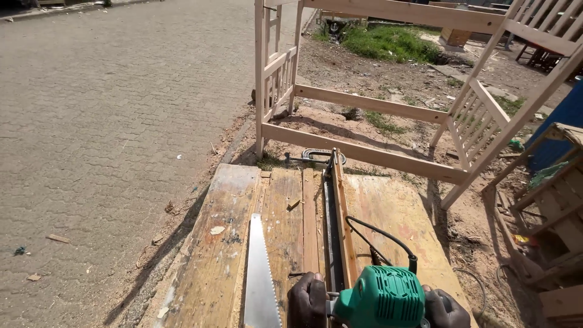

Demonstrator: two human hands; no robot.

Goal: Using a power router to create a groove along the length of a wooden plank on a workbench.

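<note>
A green power tool point(381, 299) with a black cord sits at the near end of a long narrow wooden strip point(340, 212) on a worn wooden workbench point(225, 255). My left hand point(307, 300) grips the tool's left side. My right hand point(446, 308) holds its right side and is partly cut off by the frame's bottom edge. The strip runs away from me along a dark slot, with a metal clamp point(322, 156) at its far end. A handsaw blade point(260, 279) lies flat on the bench, just left of my left hand.
An unfinished wooden bed frame point(364, 103) with slatted ends stands on dirt beyond the bench. A paved brick road point(109, 103) lies to the left. Wooden pallets point(555, 206) and a blue panel point(562, 121) are at the right. Grass point(388, 42) grows farther back.
</note>
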